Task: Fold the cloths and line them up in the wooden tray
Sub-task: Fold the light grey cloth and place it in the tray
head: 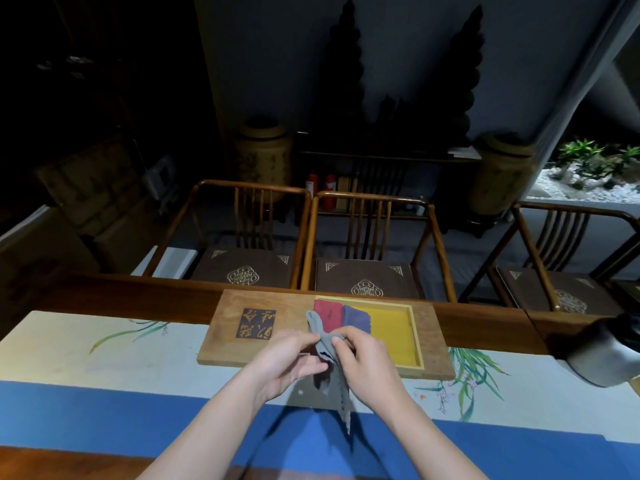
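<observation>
Both hands close together above the near edge of the wooden tray point(266, 355), over the bench point(104, 348). Left hand point(287, 362) pinching the grey cloth point(325, 344) near its middle with thumb and fingers. Right hand point(360, 358) pinching the same cloth just beside it, fingers curled round the fabric. Grey cloth up in the air, not yet folded, bunched where pinched. Top end sticking up and away toward the red cloth point(328, 313); bottom end hanging down toward the person, with a zigzag edge showing. Long way of the cloth running near to far, a bit tilted, like a hanging ribbon. Red cloth already folded and lying in the yellow part of the tray point(398, 337), at its left end. Blue cloth point(356, 318) folded too, touching the red one on its right side, both in a row. Plenty of yellow room to the right of the blue one. To fold well, probably best to find two corners first, pull the cloth flat, then bring edge to edge so the sides match. Slow and neat, no lumps. Then likely down beside the blue cloth, same way round as the other two, so the row looks straight. Careful not to bump the folded ones.
</observation>
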